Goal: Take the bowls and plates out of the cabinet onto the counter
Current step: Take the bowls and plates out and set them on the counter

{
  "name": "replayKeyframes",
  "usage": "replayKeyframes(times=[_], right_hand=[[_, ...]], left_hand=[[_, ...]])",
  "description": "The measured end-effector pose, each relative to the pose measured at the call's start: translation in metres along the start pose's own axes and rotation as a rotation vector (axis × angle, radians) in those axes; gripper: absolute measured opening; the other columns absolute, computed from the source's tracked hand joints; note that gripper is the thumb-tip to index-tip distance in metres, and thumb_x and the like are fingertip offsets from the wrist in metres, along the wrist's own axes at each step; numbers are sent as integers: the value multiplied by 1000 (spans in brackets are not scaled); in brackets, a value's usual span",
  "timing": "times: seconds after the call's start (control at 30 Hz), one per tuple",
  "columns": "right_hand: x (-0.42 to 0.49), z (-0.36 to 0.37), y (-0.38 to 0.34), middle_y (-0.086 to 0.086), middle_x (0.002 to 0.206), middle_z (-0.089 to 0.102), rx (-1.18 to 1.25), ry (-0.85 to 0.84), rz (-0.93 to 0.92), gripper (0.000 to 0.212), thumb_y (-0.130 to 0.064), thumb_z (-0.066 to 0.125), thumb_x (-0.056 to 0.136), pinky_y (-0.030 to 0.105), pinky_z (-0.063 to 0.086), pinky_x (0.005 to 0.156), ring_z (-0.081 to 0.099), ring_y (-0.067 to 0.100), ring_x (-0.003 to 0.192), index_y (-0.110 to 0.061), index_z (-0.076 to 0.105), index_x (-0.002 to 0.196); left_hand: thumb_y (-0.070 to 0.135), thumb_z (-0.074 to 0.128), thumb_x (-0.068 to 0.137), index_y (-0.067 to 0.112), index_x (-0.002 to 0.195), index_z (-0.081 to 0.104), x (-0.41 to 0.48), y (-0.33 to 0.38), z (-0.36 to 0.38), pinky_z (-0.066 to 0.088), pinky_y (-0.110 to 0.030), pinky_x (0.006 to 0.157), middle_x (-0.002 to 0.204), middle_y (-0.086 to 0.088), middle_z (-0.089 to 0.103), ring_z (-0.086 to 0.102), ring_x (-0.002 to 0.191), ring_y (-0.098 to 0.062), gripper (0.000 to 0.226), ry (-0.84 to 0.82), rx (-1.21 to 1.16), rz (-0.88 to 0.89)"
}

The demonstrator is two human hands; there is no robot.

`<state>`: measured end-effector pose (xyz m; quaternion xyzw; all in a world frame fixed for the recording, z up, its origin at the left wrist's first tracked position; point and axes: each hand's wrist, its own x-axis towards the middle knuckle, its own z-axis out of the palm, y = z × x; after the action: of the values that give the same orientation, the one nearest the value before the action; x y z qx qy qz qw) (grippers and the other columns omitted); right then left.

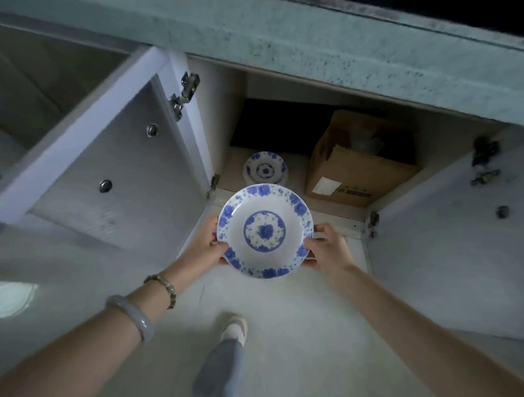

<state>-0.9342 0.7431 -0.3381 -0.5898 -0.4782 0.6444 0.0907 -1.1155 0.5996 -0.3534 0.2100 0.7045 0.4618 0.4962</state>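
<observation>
Green speckled stone forms the table, which runs well above and beyond both grips, its edge overhanging the open cabinet straight ahead of them. The left door stands swung out to the left of the left grip, the right door to the right of the right grip. Inside, beyond and to the right of the grips, sits a cardboard box. Between the two grips, clear of the cabinet and over the floor, is a blue-and-white floral deep plate, held level and face up. A pale rim shows under its right edge, so there may be a second piece beneath. Just beyond it, inside the cabinet, a small stack of matching plates waits. The left grip pinches the plate's left rim, thumb on top and fingers below. The right grip does the same on the right rim. Glazed ceramic like this should be stiff, moderately heavy, slick and liable to chip or shatter if knocked on the stone edge, so opposite rims with fingers beneath look the safest hold for raising it to the table. A pale bangle and a bead bracelet circle the left wrist.
</observation>
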Motion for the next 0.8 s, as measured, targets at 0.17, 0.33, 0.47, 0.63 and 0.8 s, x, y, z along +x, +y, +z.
replayKeyframes(times=[0.17,0.33,0.47,0.63,0.8], right_hand=[[-111,-11,-55,20,111,63,-12,-43,55,31,2,55,85,42,59,74,67,34,94,-9,48,113],[-194,-20,-106,17,108,61,60,-50,65,28,1,53,86,34,57,62,66,30,89,-8,49,112],[-235,-33,-136,15,104,64,173,-51,-33,22,-1,55,88,38,59,67,67,31,89,-10,52,108],[-268,-45,-164,17,106,66,213,-23,-149,18,-5,56,90,44,59,75,66,33,96,-9,53,107],[-285,-56,-181,14,100,69,251,3,-211,15,-4,57,89,35,57,64,68,29,89,-8,55,103]], left_hand=[[-11,48,90,17,120,44,-102,68,-16,59,-28,62,111,-15,62,66,94,-24,41,19,-73,-86],[-8,50,90,14,128,45,-174,136,-30,59,-35,67,112,-18,63,67,94,-30,44,39,-114,-90],[-6,54,89,22,117,54,-202,184,-39,59,-32,64,106,-9,69,71,88,-24,39,10,-166,-26],[-4,55,89,28,110,59,-216,224,-45,58,-29,64,102,-4,72,72,88,-22,39,-37,-168,54],[3,58,90,38,107,62,-225,246,-42,59,-31,71,104,-5,72,72,93,-24,39,-76,-161,98]])
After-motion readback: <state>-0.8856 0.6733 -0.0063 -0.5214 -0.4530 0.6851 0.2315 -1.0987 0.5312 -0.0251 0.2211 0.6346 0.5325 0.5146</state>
